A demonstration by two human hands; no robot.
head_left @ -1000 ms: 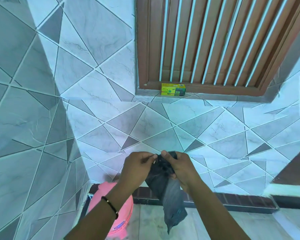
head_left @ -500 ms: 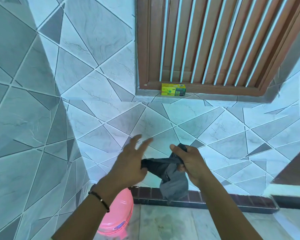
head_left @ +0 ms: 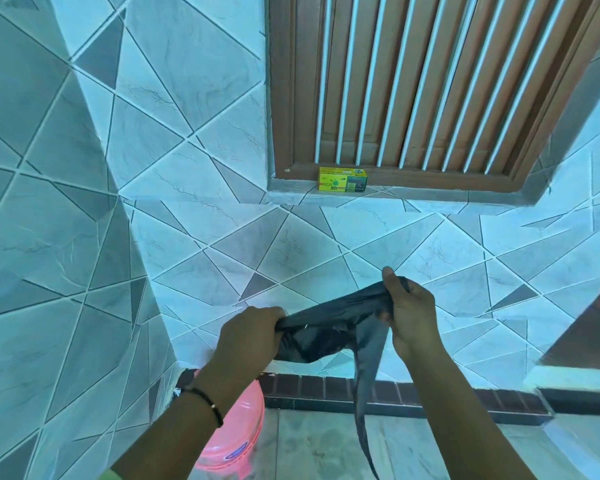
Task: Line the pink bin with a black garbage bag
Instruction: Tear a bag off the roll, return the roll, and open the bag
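Note:
A crumpled black garbage bag is stretched between both hands in front of the tiled wall. My left hand grips its left end in a fist. My right hand pinches the other end higher up, and a thin strip of the bag hangs down from there toward the floor. The pink bin stands on the floor in the corner below my left forearm, which hides most of it; its closed domed top shows.
A yellow-green box sits on the window sill under the brown barred window. Tiled walls meet in a corner on the left. A dark brick skirting runs along the floor. A ledge juts in at the right.
My left hand, open with spread fingers half a second ago, has closed on the bag. The hands have pulled apart, stretching the bag sideways, and a long strip now dangles.

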